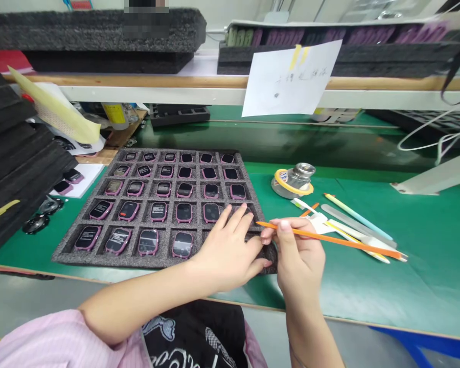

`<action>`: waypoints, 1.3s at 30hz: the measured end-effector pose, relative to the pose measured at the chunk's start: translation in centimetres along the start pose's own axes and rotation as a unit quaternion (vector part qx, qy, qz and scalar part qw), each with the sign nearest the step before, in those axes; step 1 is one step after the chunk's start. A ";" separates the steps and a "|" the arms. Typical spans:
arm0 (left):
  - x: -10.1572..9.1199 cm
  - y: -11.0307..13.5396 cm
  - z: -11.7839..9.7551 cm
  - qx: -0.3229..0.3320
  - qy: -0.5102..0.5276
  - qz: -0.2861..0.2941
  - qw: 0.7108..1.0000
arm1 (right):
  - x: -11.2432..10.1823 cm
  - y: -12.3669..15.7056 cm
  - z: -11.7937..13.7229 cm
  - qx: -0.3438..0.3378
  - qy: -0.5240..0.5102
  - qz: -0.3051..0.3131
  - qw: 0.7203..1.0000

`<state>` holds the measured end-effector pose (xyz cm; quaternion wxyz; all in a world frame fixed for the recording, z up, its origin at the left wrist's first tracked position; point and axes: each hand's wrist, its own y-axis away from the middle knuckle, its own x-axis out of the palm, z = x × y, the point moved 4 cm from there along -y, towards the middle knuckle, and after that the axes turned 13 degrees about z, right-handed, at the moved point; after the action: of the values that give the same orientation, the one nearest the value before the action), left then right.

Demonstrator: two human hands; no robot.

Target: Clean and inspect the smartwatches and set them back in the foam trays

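My left hand (228,255) lies palm-down across the lower-right corner of the foam tray (145,261), its fingers (237,217) spread over the pink smartwatches (211,212) seated there. Just beside it, my right hand (299,253) stands up with its fingers pinching an orange stick (341,242), whose long axis runs nearly level above the green surface (425,271), tip pointing left at the tray's right edge and tail slanting slightly down to the right. My left hand hides the corner's watches, so I can't tell exactly which ones it's touching.
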<state>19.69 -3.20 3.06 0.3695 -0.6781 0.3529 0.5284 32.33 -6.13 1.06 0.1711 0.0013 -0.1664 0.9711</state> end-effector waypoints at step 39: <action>-4.3 12.0 5.7 -0.084 0.133 -0.063 0.985 | -0.5 0.2 -0.6 0.036 0.244 0.078 0.966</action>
<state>5.87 -3.60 4.81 0.2936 -0.7920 0.3098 0.4365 32.79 -6.31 0.38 0.1305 -0.2427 -0.0846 0.9576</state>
